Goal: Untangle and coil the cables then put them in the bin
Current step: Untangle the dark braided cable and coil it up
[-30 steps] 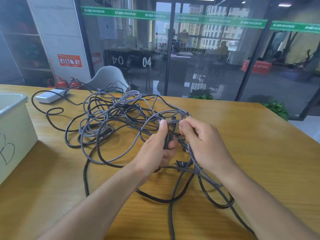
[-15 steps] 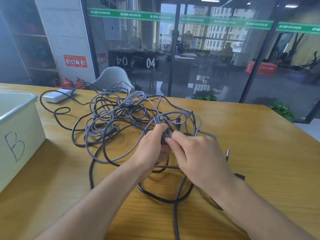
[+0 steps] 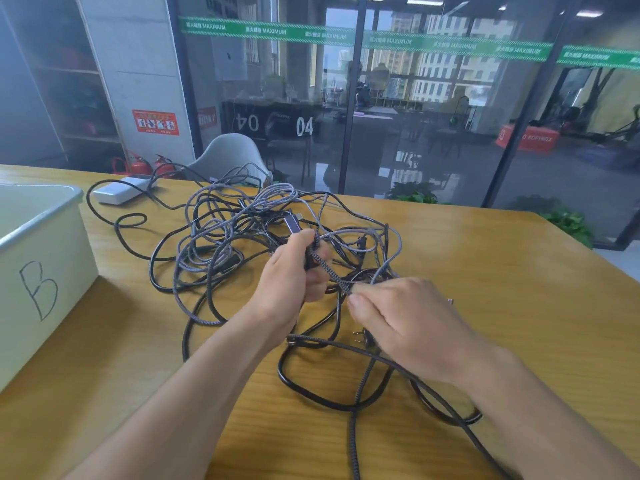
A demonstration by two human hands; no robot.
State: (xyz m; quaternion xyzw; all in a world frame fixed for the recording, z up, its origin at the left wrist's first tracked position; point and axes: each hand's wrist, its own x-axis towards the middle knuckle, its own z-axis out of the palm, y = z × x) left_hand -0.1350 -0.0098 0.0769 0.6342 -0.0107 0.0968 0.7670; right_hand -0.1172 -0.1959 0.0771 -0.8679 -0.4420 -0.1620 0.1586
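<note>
Cable [image 3: 325,270] slants from gripping left hand [image 3: 294,271] down to pinching right hand [image 3: 398,323].

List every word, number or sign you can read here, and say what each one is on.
"B": handwritten on the side of the bin.
"MAXIMUM": repeated along the green strip on the glass wall; the characters before it are too blurred.
"04": on the dark panel behind the glass, with a mirrored copy beside it.
Red notice on the pillar: too small to read.
</note>
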